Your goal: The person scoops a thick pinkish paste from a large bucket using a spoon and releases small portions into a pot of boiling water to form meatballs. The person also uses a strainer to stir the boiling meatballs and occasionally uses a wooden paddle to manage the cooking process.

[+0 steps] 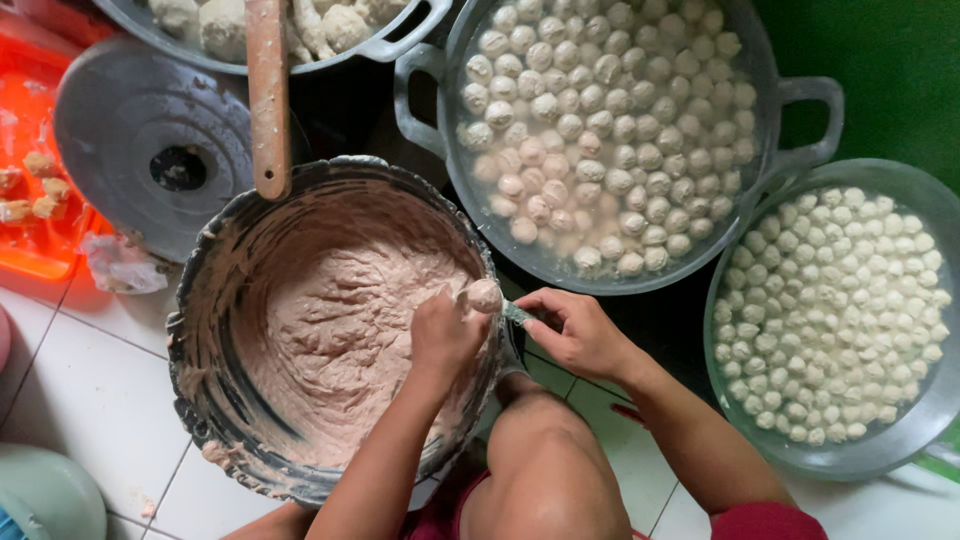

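Note:
My left hand [443,335] is closed over pink meat paste at the right rim of a dark bucket [205,340] and squeezes out a round ball [485,295] at the top of the fist. My right hand [577,335] holds a small metal spoon [516,313] whose tip touches that ball. The bucket is half full of pinkish paste [345,340]. My bare knee [545,455] shows below the hands.
A large two-handled metal pot [790,95] holds many pale balls in water. A grey basin [900,445] at right holds many white balls. A wooden handle [267,90], a round metal lid [125,120], an orange tray [30,255] and white floor tiles [80,390] lie at left.

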